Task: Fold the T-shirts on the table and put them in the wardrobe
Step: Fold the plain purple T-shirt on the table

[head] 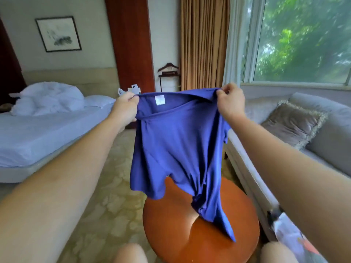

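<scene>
1. I have both arms stretched forward and raised to about the same height. My left hand (125, 105) and right hand (230, 101) each pinch the top edge of the T-shirt (176, 145), fingers curled over the cloth on either side of the neck opening.
2. The T-shirt is blue, thin and soft, and hangs in the air between my hands. Its neckline sags, and a small white label shows inside the collar.
3. The body of the shirt falls in loose folds and bunches into a twist low on the right. Its lowest corner hangs over the table (171, 215); I cannot tell whether it touches.
4. The table is round, of glossy reddish-brown wood with a patch of glare, and stands directly below the shirt.
5. To the left is a bed (47, 133) with pale sheets and a rumpled duvet.
6. To the right is a grey sofa (326, 149) with a fringed cushion (292, 124), and a tan curtain (203, 44) hangs behind.
</scene>
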Tool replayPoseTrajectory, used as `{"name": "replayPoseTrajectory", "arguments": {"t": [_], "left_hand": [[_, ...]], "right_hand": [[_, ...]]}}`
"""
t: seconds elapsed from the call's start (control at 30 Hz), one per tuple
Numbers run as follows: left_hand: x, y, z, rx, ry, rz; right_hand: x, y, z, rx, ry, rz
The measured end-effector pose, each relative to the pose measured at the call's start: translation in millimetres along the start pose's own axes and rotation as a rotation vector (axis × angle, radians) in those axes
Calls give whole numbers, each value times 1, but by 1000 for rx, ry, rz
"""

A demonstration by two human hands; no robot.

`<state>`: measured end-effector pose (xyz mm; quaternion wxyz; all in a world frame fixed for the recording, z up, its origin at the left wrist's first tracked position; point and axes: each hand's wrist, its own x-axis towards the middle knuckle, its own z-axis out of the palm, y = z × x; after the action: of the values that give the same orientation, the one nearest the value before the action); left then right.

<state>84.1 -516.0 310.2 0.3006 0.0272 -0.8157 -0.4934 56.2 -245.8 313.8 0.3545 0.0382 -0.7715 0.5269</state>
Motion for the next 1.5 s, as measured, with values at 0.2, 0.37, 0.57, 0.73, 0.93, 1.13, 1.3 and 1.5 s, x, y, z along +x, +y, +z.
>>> {"name": "replayPoseTrajectory", "arguments": {"t": [0.2,0.37,0.57,0.73,0.93,1.13,1.3,1.5], "left_hand": [[-5,72,-24,-366,68,-28],[-40,62,4,-149,-80,53],[-49,-23,72,165,-253,-79],[-43,-99,123,53,-454,-445],[-39,-159,177,-152,-440,-603],[-86,-274,219,571,-791,-523],[-129,-305,237,698,-814,-453],[-103,-293,225,682,-816,-344]], "right_hand": [[21,-52,-46,-65,35,-130],[22,-36,-62,-235,-88,-42],[6,45,-58,-330,-336,201],[-26,147,-42,-138,-591,583],[-42,256,-6,-243,-553,640],[-78,343,33,-424,-544,661],[-137,393,21,-872,-784,713],[-135,378,10,-725,-589,665]]}}
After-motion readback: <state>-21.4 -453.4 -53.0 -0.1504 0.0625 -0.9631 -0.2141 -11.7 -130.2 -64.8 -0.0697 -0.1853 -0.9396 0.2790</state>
